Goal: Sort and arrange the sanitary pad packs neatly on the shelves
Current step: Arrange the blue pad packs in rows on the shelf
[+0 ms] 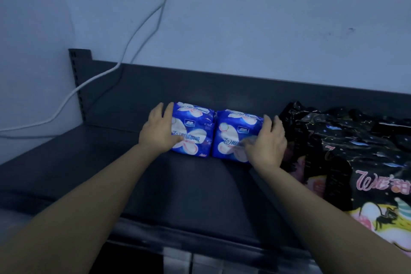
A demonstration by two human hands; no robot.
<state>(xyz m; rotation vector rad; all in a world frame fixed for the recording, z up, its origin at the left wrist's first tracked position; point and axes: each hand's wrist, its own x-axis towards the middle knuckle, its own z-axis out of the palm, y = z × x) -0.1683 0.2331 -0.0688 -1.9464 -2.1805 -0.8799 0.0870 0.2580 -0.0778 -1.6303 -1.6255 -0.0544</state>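
Two blue sanitary pad packs stand side by side, touching, on the dark grey shelf (111,162). My left hand (159,129) lies against the outer left side and front of the left blue pack (195,131), thumb across its face. My right hand (270,140) wraps the right side of the right blue pack (231,138), fingers over its top edge. Both packs stand upright near the shelf's back panel, pressed between my hands.
A heap of black star-printed pad packs (347,151) fills the shelf's right side, close to my right hand. A white cable (142,26) hangs down the wall to the slotted shelf upright (76,82) at the left. The shelf's front edge (200,242) is near me.
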